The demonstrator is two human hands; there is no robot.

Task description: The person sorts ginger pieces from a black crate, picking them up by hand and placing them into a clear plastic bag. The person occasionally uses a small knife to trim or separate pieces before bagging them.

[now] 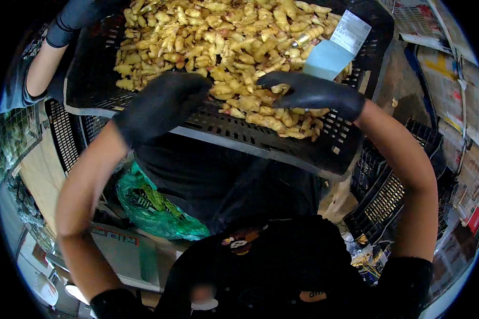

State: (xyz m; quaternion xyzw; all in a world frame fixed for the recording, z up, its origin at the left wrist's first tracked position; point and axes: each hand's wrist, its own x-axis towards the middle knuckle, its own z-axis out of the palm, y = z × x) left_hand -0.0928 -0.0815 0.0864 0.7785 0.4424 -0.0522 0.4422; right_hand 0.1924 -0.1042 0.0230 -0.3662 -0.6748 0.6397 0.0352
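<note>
Yellow, knobbly ginger-like rhizomes [207,40] are heaped in a wide black plastic crate [219,133] with a slotted floor. My left hand [163,101], in a black glove, reaches over the near left rim. Its fingertips meet the front of the heap, and the glove hides whether anything is in them. On the right, my gloved right hand [319,93] lies low over the heap. Its thumb and fingers are spread, with a pale piece visible in the gap between them. Loose rhizomes [283,121] lie below that hand, towards the near rim.
Another person's black-gloved hand [80,20] is at the crate's far left. A blue slip [329,60], a white printed label [350,32] and a gold-coloured cylinder [308,37] rest on the heap's right side. Below left is a green plastic bag [143,215]; black crates [383,195] stand at right.
</note>
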